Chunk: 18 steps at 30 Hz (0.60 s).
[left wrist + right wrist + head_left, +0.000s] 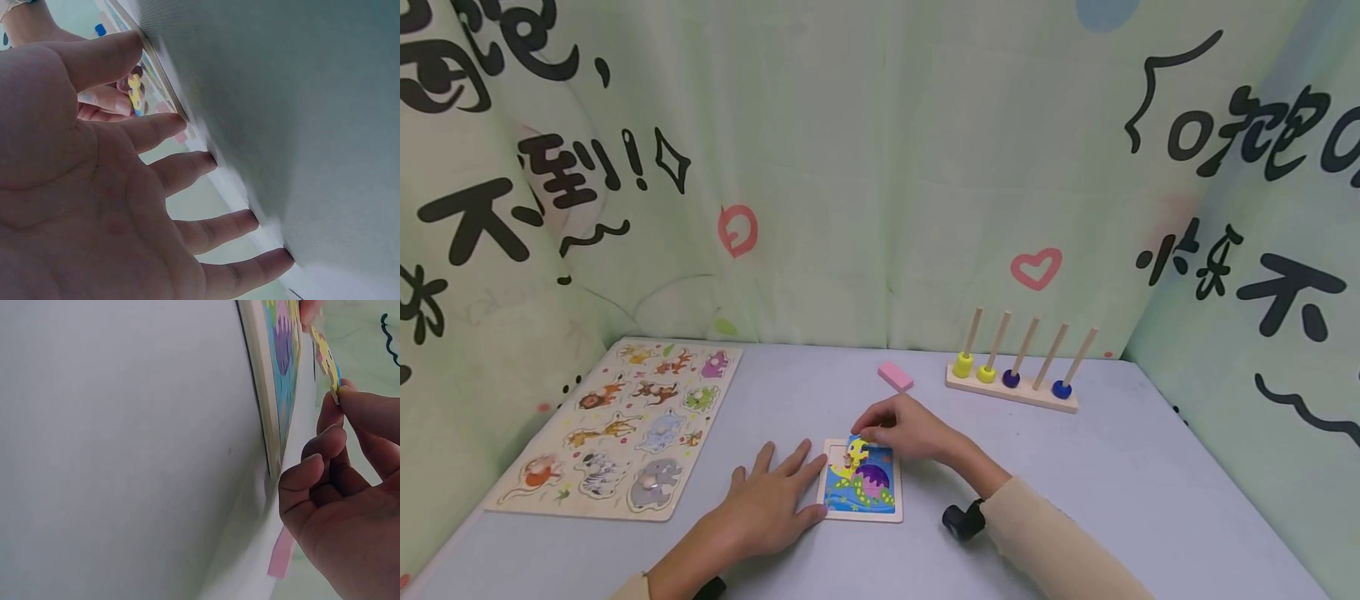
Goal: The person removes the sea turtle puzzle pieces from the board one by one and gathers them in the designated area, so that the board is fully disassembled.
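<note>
One thin yellow-and-blue piece [857, 452] your right hand [904, 427] pinches seems mid-fitting: align it, outspread left hand [769, 502] touching the rectangular wood-framed jigsaw [868, 487].

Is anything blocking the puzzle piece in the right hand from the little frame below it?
Nothing visible: only open space separates the puzzle piece from the frame; the left hand lies at its left edge.

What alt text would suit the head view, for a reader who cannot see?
A right hand pinches a puzzle piece over a small framed puzzle, and a left hand lies spread at the puzzle's left edge. An animal puzzle board lies farther left; a pink block and a peg stand are behind.
</note>
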Tool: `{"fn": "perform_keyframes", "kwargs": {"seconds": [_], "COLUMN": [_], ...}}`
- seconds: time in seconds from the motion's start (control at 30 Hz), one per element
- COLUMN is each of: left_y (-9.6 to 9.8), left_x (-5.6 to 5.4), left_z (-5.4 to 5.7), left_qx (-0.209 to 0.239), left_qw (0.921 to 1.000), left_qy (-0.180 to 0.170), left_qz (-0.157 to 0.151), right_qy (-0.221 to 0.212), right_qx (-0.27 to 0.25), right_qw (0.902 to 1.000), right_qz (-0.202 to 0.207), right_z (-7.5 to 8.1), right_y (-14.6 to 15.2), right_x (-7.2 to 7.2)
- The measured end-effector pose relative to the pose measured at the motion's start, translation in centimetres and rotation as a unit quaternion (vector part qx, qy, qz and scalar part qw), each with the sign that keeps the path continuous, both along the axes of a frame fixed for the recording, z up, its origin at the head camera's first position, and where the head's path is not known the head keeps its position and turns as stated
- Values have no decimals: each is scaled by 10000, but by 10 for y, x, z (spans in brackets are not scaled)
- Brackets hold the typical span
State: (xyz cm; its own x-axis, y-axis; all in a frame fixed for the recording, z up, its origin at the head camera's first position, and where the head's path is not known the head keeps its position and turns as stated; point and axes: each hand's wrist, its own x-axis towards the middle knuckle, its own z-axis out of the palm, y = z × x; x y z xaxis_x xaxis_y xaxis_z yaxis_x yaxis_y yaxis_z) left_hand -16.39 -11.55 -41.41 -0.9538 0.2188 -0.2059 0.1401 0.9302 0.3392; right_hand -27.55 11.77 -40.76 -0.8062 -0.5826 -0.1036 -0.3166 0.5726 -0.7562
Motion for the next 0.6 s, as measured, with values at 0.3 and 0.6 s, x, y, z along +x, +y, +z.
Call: {"fn": "perform_keyframes", "kwargs": {"seconds": [0.3,0.6], "left_y": [1,0], "left_x": [1,1], "left_z": [-1,0], "left_qx": [-26,-16], "left_qw": [10000,10000], "left_qy": [31,6], "left_qz": [25,-14], "right_qy": [48,29], "right_qx": [62,168], "right_qw": [9999,9997], "right_qz": [-110,-193], "right_z": [3,3], "right_y": [28,57], "right_x": [0,4]}}
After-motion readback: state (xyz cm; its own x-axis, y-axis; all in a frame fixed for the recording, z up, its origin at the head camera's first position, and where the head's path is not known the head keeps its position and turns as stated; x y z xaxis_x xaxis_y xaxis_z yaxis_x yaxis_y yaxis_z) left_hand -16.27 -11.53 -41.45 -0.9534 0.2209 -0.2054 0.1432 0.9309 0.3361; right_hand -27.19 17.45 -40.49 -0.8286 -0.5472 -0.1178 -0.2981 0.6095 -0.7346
